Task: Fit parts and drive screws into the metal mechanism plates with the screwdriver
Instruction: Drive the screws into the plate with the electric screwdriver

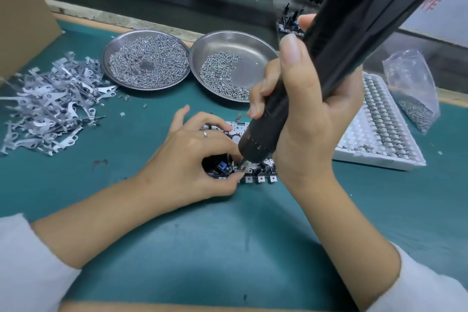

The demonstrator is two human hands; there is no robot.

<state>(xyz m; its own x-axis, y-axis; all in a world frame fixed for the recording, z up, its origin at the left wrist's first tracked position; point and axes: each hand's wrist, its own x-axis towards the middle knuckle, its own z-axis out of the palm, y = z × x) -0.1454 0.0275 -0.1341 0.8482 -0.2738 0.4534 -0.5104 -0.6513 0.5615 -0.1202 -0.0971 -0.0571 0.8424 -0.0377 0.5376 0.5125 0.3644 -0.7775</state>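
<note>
A metal mechanism plate [260, 178] with black parts and a small blue part lies on the green mat in the middle. My left hand [195, 157] rests on its left half, thumb and fingers pinching a small part beside the screwdriver tip. My right hand [304, 114] grips the black electric screwdriver [329, 53], which leans up to the right. Its bit touches the plate just right of my left fingertips. Much of the plate is hidden under both hands.
Two steel dishes stand behind the plate: the left dish [145, 59] holds small springs, the right dish [234, 66] holds screws. A heap of stamped metal levers [50, 106] lies at left. A white tray [379, 126] and a plastic bag of screws [412, 91] sit at right. A cardboard box [22, 10] stands at far left.
</note>
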